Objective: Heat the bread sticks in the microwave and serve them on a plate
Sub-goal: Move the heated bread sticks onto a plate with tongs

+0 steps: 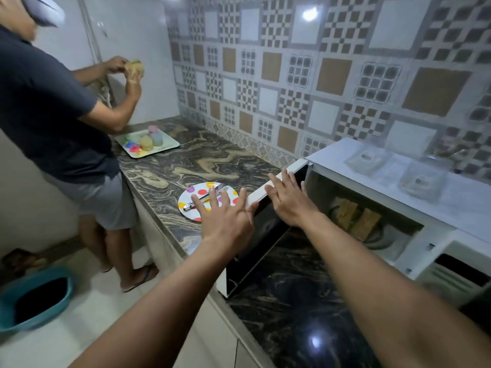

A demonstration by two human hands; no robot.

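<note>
The white microwave (414, 187) stands at the right on the marbled counter, its dark door (261, 229) swung open toward me. Inside, brown bread sticks (357, 220) lie on the turntable. My left hand (225, 219) is spread, its thumb against the outer top edge of the door. On the inner side of that same edge my right hand (288, 200) lies flat with fingers apart. Behind my left hand a polka-dot plate (191, 193) carries metal tongs (206, 198).
Another person (53, 123) stands at the left by the counter, holding something at the wall. A tray (170, 143) with coloured cups sits near them. Clear containers (422, 179) rest on the microwave top. A teal basin (34, 298) is on the floor.
</note>
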